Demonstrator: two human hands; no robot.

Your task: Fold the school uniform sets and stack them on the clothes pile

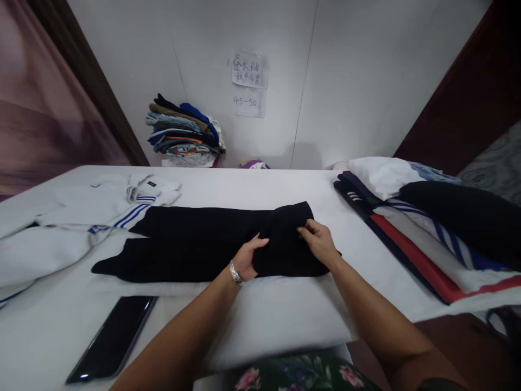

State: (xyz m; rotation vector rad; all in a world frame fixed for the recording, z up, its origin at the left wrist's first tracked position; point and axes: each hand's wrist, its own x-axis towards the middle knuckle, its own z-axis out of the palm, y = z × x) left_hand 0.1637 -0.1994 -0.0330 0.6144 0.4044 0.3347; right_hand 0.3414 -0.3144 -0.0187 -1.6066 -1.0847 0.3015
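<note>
A folded black garment (187,241) lies flat across the table in front of me, its two tapering ends to the left. My right hand (321,240) pinches its cloth near the right end, thumb and fingers closed. Over the middle of the garment, my left hand (246,258) wears a silver bracelet and grips the cloth; its thumb shows on top and most fingers are hidden in the fabric. White cloth (285,309) lies beneath the garment along its near side. What kind of garment the black one is, I cannot tell.
A white garment with blue stripes (108,203) is spread at the left. A glossy black phone-like slab (116,331) rests near the front left. Several folded clothes stand in a pile (185,130) at the back; more clothes (423,239) cover the right edge. Paper notes (249,81) hang on the wall.
</note>
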